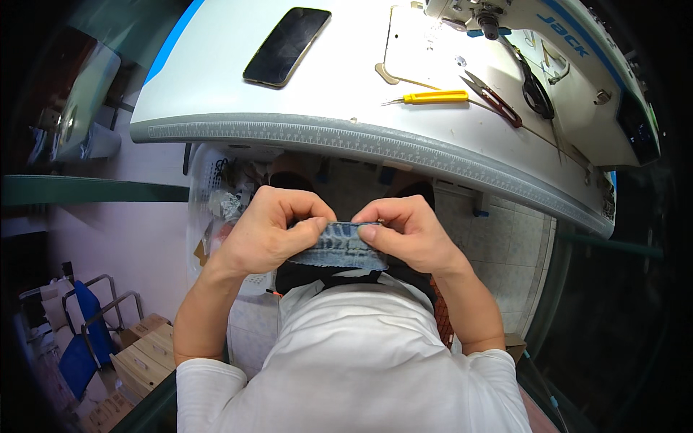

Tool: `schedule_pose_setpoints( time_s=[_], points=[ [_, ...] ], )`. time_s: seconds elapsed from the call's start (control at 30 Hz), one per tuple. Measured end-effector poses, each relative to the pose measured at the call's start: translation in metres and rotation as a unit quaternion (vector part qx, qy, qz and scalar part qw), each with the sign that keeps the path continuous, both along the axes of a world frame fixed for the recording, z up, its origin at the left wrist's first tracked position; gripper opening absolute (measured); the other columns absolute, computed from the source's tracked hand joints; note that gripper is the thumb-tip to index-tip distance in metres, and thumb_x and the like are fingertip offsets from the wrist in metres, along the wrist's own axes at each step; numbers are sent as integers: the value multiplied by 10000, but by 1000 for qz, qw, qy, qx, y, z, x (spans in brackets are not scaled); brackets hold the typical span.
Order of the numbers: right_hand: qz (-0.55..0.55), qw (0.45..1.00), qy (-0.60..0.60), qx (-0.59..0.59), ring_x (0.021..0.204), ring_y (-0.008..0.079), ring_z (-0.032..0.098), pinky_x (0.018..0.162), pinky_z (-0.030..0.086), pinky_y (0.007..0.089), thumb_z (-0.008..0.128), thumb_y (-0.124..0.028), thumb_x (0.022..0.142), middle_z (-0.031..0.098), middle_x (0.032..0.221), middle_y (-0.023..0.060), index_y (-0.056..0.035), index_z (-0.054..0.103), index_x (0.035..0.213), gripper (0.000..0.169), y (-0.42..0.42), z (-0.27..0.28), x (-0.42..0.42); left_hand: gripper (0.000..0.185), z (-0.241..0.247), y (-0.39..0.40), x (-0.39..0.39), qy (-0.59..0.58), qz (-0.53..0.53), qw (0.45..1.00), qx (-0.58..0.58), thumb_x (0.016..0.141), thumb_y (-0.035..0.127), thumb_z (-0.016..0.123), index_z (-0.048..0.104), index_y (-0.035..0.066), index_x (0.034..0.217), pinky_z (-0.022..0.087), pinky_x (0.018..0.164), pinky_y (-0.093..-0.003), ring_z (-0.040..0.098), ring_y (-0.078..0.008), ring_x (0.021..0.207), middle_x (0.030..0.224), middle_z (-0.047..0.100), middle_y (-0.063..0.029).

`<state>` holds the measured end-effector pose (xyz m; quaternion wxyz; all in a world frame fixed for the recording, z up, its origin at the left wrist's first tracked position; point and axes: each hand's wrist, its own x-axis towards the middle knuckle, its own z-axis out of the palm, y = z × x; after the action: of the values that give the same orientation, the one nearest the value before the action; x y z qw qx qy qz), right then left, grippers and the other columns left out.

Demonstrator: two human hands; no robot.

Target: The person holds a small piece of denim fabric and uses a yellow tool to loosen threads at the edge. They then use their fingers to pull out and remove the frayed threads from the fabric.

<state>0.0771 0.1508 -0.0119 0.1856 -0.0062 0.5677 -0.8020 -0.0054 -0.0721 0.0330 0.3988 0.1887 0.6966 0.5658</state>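
A small strip of faded blue denim (pixel 344 246) is stretched between my two hands, above my lap and short of the table's front edge. My left hand (pixel 268 230) pinches its left end between thumb and bent fingers. On the other side, my right hand (pixel 414 233) grips the upper right part the same way. A stitched seam runs across the strip, and its lower edge looks raw and slightly frayed. The fingers hide both upper ends of the cloth.
On the white sewing table (pixel 206 81) lie a phone (pixel 287 46), a yellow-handled seam ripper (pixel 436 97), thread snips (pixel 492 100) and black-handled scissors (pixel 533 89). A Jack sewing machine (pixel 587 76) stands at right. A ruler strip (pixel 325 132) lines the front edge. Below is a plastic basket (pixel 197 178).
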Motion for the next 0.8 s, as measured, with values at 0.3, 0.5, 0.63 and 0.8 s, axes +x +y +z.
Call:
schedule_pose_setpoints(
  time_s=[0.3, 0.5, 0.63, 0.8],
  points=[
    [18, 997, 16, 72, 633, 11, 495, 535, 386, 198, 654, -99, 910, 628, 705, -24, 44, 716, 935, 158, 5, 2, -3, 105, -7, 1, 1, -45, 22, 999, 14, 907, 8, 604, 690, -47, 932, 483, 663, -198, 603, -53, 745, 843, 684, -35],
    [9, 999, 0, 49, 632, 12, 495, 537, 386, 195, 651, -89, 909, 632, 707, -20, 45, 718, 935, 152, 9, -2, -5, 104, -15, 6, -1, -98, 73, 990, 66, 908, 40, 643, 692, -49, 929, 479, 642, -192, 592, -39, 730, 824, 684, -26],
    [21, 998, 0, 65, 632, 12, 499, 541, 390, 190, 652, -82, 912, 637, 721, -18, 48, 716, 941, 148, 12, -1, -4, 115, -19, 5, 1, -81, 31, 995, 49, 894, 42, 669, 693, -50, 958, 470, 646, -181, 589, -36, 728, 820, 683, -28],
    [12, 999, -13, 45, 643, 14, 511, 547, 400, 192, 653, -75, 913, 645, 730, -13, 49, 715, 939, 142, 13, -1, -4, 114, -20, 4, 0, -87, 82, 992, 41, 900, 41, 663, 692, -49, 964, 473, 651, -182, 589, -33, 738, 823, 681, -27]
  ],
)
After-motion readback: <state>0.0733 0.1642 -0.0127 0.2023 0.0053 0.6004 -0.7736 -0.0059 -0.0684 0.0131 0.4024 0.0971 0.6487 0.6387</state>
